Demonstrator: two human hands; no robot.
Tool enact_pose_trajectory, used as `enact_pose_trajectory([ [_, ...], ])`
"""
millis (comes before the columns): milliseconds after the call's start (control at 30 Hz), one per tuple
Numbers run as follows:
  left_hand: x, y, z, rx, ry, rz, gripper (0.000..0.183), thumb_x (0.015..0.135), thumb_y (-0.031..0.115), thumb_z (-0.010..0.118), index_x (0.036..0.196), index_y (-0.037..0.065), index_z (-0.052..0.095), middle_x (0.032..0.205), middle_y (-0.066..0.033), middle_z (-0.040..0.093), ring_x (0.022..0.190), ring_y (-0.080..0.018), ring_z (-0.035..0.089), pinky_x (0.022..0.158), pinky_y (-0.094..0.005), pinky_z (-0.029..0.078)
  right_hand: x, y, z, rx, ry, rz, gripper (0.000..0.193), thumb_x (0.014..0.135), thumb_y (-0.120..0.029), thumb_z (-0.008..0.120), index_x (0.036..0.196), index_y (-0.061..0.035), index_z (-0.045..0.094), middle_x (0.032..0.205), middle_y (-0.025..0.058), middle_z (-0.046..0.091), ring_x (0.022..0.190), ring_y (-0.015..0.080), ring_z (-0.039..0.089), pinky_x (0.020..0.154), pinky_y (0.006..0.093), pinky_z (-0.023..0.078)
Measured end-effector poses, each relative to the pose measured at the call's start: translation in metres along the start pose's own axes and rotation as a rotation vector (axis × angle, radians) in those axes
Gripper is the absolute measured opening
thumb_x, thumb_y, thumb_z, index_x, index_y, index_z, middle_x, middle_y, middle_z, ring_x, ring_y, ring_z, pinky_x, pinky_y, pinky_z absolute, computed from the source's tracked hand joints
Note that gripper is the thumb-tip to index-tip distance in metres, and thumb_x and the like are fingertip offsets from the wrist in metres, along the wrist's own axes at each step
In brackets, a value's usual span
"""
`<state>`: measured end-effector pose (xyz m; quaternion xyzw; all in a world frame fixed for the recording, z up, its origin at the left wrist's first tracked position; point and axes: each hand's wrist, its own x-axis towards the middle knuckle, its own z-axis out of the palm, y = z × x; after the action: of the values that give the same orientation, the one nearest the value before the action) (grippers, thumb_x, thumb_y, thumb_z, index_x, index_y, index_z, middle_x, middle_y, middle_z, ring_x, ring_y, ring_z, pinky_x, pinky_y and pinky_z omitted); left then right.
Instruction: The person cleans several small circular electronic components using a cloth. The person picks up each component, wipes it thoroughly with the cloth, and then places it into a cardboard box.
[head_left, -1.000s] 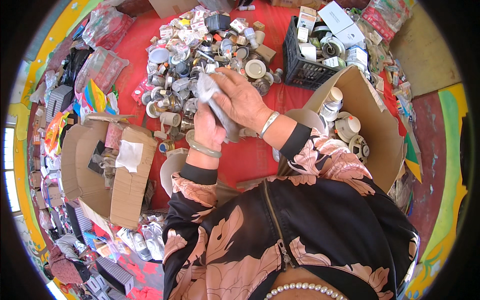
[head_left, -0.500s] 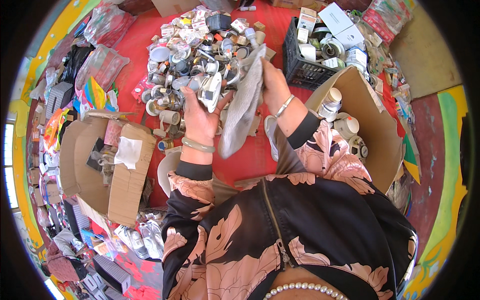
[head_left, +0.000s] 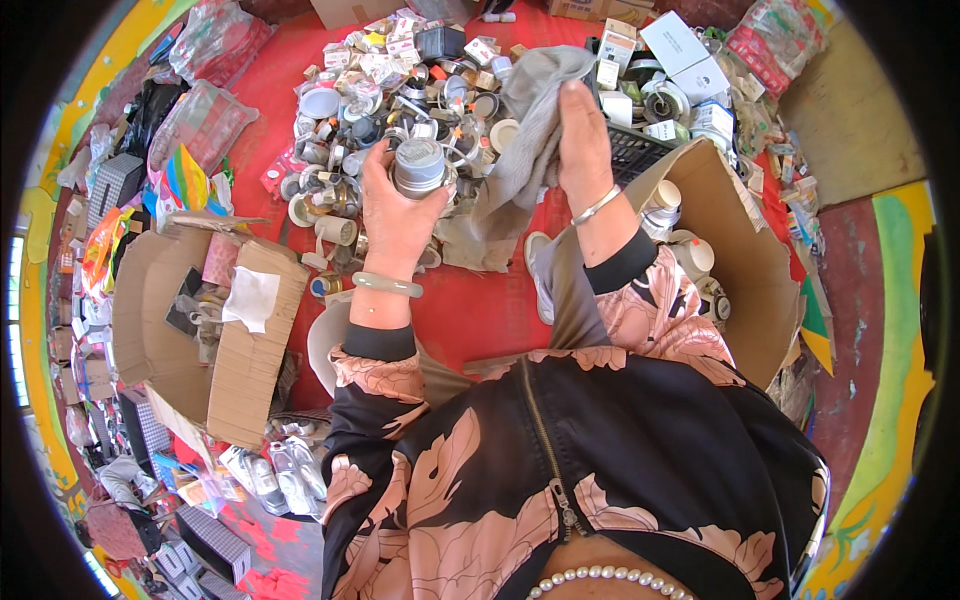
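Note:
My left hand (head_left: 393, 225) is closed around a round downlight (head_left: 419, 167), its grey cylindrical back facing up at me. To its right, my right hand (head_left: 585, 140) has a grey cloth (head_left: 530, 105) between thumb and fingers, and the cloth hangs down beside the palm. The cloth and the downlight are apart. Just beyond both hands lies a heap of lamp fittings and small boxes (head_left: 345, 110) on a red floor covering (head_left: 480, 310). The far side of the downlight is hidden.
An open cardboard box (head_left: 765, 270) with white lamp fittings stands at my right. Beyond it is a black plastic crate (head_left: 632, 155) holding boxes and fittings. Another open cardboard box (head_left: 250, 370) stands at my left, near plastic bags (head_left: 205, 130). A shoe (head_left: 540, 275) shows between hands and body.
The downlight has turned from its white rim showing sideways to its grey back facing up. My right hand has moved the cloth up and right, away from the downlight.

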<state>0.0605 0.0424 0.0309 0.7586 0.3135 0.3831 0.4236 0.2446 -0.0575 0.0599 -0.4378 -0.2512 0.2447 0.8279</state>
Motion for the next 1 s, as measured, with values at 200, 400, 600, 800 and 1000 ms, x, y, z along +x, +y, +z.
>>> enact_pose_trajectory([
  [200,0.001,-0.014,0.014,0.395,-0.176,0.359,0.057,0.064,0.015,0.070,0.115,0.004,0.048,0.120,-0.0146,0.047,0.109,-0.0362,0.044,0.093,-0.0433,0.035,-0.039,0.040,0.034,-1.078,-0.587,-0.516,0.047,0.082,-0.030,0.059,0.123,-0.0085,0.047,0.113,0.0183,0.054,0.098,0.0311,0.056,0.084,0.0369,0.045],
  [400,-0.002,-0.004,0.010,0.074,-0.136,0.259,0.080,0.062,0.008,0.070,0.130,0.003,0.030,0.125,-0.0209,0.040,0.112,-0.0346,0.044,0.095,-0.0413,0.036,-0.042,0.037,0.036,-0.844,-0.392,-0.193,0.045,0.081,-0.028,0.059,0.118,-0.0037,0.050,0.109,0.0188,0.056,0.096,0.0288,0.058,0.082,0.0341,0.045],
  [600,-0.007,0.020,0.001,-0.852,-0.262,-0.223,0.080,0.071,0.006,0.069,0.135,0.002,0.020,0.121,-0.0140,0.043,0.111,-0.0241,0.047,0.091,-0.0372,0.043,-0.040,0.040,0.037,-0.254,-0.190,-0.046,0.036,0.086,-0.023,0.055,0.111,0.0018,0.054,0.088,0.0055,0.062,0.081,0.0097,0.054,0.074,0.0247,0.045],
  [800,-0.009,0.015,0.005,-1.039,-0.321,-0.325,0.059,0.076,-0.003,0.063,0.127,0.005,0.034,0.114,-0.0105,0.048,0.104,-0.0213,0.051,0.086,-0.0347,0.047,-0.040,0.031,0.040,-0.320,-0.083,0.042,0.035,0.090,-0.029,0.051,0.103,0.0036,0.057,0.084,0.0027,0.059,0.075,0.0074,0.050,0.068,0.0226,0.043],
  [1000,-0.002,0.009,0.001,-1.064,-0.213,-0.373,0.051,0.078,-0.002,0.061,0.125,0.004,0.040,0.113,-0.0087,0.049,0.101,-0.0194,0.053,0.083,-0.0342,0.049,-0.022,0.019,0.016,-0.386,-0.242,0.098,0.036,0.091,-0.029,0.047,0.114,-0.0008,0.050,0.093,0.0056,0.060,0.081,0.0128,0.055,0.073,0.0280,0.046],
])
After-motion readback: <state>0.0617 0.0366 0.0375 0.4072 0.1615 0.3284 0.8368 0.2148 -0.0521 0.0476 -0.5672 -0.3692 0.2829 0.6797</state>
